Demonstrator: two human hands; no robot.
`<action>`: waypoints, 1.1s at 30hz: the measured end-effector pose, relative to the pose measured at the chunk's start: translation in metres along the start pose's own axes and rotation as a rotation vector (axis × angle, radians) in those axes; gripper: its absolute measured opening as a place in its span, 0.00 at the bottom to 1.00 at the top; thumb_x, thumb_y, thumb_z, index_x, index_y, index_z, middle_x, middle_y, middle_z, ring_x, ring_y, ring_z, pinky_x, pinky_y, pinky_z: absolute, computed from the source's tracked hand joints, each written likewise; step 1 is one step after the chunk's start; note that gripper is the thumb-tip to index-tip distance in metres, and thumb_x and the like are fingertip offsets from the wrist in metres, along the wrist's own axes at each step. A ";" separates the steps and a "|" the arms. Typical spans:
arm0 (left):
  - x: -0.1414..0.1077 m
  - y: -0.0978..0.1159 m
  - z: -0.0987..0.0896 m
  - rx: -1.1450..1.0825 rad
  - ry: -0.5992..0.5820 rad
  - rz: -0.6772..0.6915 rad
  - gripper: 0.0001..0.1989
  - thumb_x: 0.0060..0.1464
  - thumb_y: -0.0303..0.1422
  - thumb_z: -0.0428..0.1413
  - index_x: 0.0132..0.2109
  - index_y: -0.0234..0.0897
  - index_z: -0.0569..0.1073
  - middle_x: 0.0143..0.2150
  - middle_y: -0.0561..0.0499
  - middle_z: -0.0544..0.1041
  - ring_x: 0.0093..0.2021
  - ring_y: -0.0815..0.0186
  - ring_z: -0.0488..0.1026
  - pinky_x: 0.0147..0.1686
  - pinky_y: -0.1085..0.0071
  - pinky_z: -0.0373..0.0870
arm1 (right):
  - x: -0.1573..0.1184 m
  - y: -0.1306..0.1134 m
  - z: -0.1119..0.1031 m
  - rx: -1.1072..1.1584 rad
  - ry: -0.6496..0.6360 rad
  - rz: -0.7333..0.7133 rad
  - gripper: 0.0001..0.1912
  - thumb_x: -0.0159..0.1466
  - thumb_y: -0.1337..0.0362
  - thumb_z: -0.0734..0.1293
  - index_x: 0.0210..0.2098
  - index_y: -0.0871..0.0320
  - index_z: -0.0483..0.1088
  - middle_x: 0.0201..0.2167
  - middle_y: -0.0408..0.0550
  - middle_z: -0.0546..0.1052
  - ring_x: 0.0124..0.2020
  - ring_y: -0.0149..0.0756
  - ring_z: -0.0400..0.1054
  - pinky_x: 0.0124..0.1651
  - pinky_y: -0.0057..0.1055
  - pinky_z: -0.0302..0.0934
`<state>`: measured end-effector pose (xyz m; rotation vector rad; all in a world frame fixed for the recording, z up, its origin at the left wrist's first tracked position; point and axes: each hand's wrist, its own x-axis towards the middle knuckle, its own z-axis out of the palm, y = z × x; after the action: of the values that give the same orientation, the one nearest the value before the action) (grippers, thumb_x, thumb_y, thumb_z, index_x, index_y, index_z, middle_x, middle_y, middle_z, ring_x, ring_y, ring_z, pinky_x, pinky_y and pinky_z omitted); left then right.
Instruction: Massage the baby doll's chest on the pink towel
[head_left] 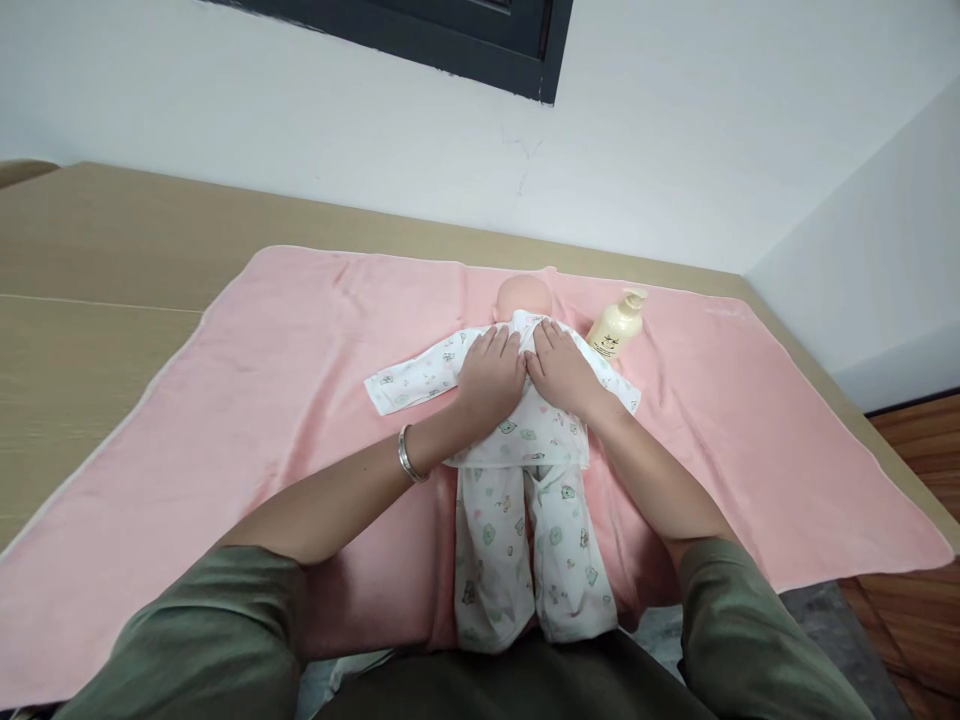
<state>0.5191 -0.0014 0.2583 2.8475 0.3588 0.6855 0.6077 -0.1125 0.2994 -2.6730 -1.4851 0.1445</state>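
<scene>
A baby doll (523, 298) lies on a pink blanket (300, 330), dressed in a white printed top (525, 435) and matching trousers (491, 560). Only the smooth back of its head shows, with no face in sight. My left hand (493, 375) rests flat on the upper part of the top, left of the middle. Beside it, my right hand (561, 368) lies flat on the right half, the two hands touching or nearly so at the thumbs. Neither hand holds anything. The doll's sleeves spread out to both sides.
A cream pump bottle (616, 325) leans over the blanket by the doll's right-hand sleeve. The wooden table (97, 240) meets a white wall (337, 140) at the back. A dark frame (450, 40) is set in the wall.
</scene>
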 end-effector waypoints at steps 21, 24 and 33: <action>0.025 -0.011 -0.021 -0.088 -0.251 -0.091 0.22 0.61 0.30 0.42 0.53 0.22 0.72 0.57 0.34 0.70 0.58 0.51 0.67 0.62 0.55 0.63 | -0.017 -0.027 -0.003 -0.065 0.055 0.034 0.29 0.73 0.67 0.56 0.68 0.81 0.53 0.66 0.70 0.54 0.69 0.53 0.46 0.72 0.42 0.39; 0.022 -0.006 -0.022 -0.023 -0.243 -0.082 0.21 0.61 0.29 0.41 0.49 0.19 0.73 0.53 0.32 0.72 0.57 0.49 0.67 0.62 0.54 0.62 | -0.015 -0.022 -0.006 -0.013 0.058 0.015 0.28 0.72 0.68 0.57 0.67 0.79 0.56 0.65 0.69 0.56 0.69 0.52 0.48 0.72 0.41 0.41; 0.000 0.005 -0.014 0.056 -0.103 -0.012 0.23 0.63 0.31 0.42 0.53 0.14 0.72 0.58 0.28 0.69 0.61 0.46 0.65 0.63 0.54 0.61 | 0.007 0.003 0.006 0.153 0.136 0.050 0.27 0.73 0.68 0.54 0.67 0.79 0.56 0.66 0.65 0.55 0.69 0.49 0.46 0.72 0.40 0.39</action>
<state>0.5136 -0.0047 0.2715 2.9163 0.3847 0.5319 0.6130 -0.1081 0.2926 -2.5442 -1.3128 0.0750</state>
